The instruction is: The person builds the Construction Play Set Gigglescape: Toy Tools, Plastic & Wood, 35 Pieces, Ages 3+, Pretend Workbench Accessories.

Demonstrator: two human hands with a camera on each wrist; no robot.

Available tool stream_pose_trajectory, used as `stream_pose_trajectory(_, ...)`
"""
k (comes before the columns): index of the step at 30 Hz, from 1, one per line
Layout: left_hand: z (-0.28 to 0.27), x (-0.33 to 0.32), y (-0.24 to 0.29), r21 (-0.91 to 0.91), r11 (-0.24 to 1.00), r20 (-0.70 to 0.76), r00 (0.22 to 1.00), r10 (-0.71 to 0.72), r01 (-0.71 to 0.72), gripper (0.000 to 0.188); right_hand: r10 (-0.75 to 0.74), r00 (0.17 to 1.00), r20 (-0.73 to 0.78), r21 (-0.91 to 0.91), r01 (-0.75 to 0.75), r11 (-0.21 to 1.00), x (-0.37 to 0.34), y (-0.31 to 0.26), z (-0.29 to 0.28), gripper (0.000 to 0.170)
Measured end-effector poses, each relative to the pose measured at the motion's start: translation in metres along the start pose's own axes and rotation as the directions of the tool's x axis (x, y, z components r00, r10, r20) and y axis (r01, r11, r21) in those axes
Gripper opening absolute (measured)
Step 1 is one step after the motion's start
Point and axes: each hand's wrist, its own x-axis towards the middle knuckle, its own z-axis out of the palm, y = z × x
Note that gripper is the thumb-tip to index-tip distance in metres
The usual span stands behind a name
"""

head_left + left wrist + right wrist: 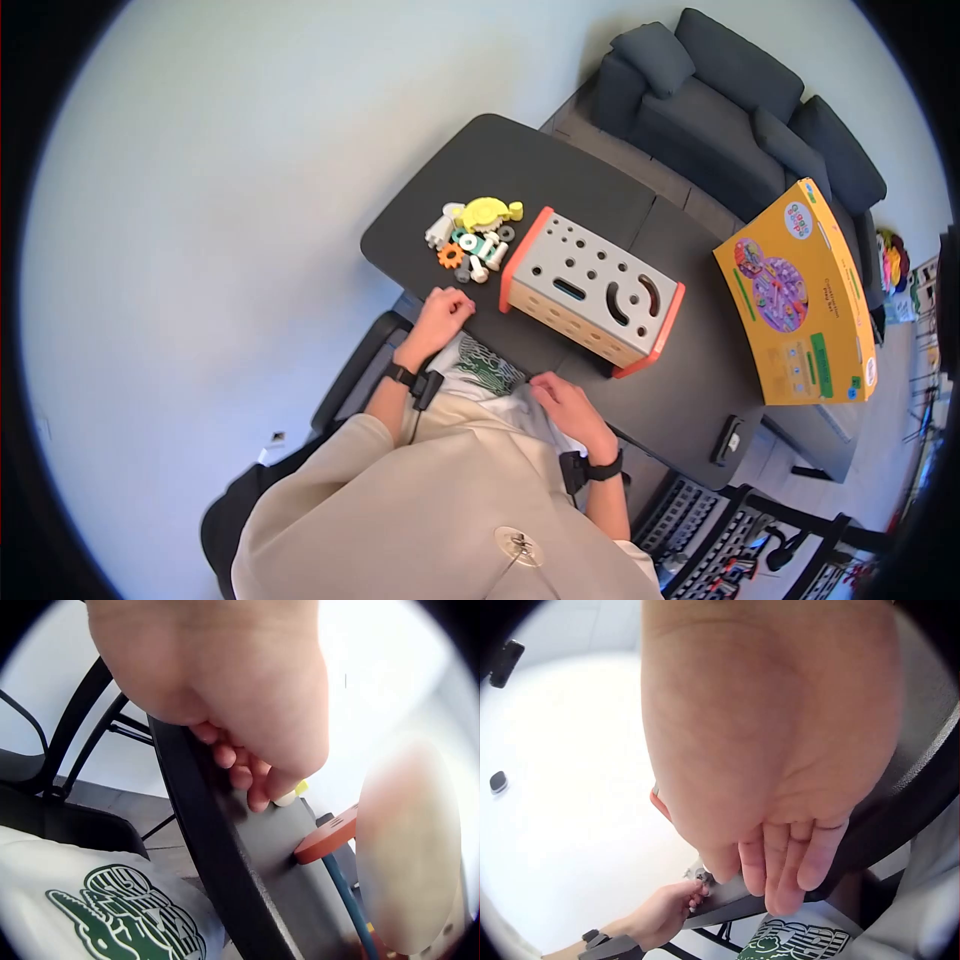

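My left hand rests at the near table edge with fingers loosely curled and nothing in them; the left wrist view shows the same hand over the dark edge. Just beyond it lies a pile of toy parts: a yellow piece, an orange gear and several grey and white bolts. A grey-topped toy box with holes and red end panels stands to the right. My right hand, empty with relaxed fingers, is by the table edge near my lap; its palm fills much of the right wrist view.
The dark table carries a large yellow carton at its right side and a small black device at the near right corner. A dark sofa stands behind. Black racks are at the lower right.
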Motion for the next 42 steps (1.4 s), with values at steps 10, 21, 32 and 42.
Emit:
stream_pose_trajectory(10, -0.012, 0.007, 0.0, 0.004, 0.998, 0.148, 0.987, 0.068, -0.069, 0.012, 0.155, 0.977, -0.144, -0.167, -0.178, 0.97, 0.011, -0.016, 0.014, 0.026)
stream_pose_trajectory(21, -0.013, 0.012, -0.005, 0.031, 0.979, 0.164, 0.967, 0.196, -0.204, 0.014, 0.096, 0.964, -0.246, -0.253, -0.16, 0.954, 0.013, -0.022, 0.025, 0.024)
stream_pose_trajectory(32, -0.013, 0.009, -0.006, 0.043, 0.972, 0.141, 0.965, 0.222, -0.23, 0.012, 0.105, 0.955, -0.279, -0.259, -0.18, 0.949, 0.011, -0.02, 0.034, 0.023)
stream_pose_trajectory(42, -0.01, 0.007, -0.016, 0.016, 0.966, 0.118, 0.96, 0.255, -0.258, 0.014, -0.006, 0.942, -0.335, -0.235, -0.077, 0.969, 0.006, -0.003, 0.046, 0.021)
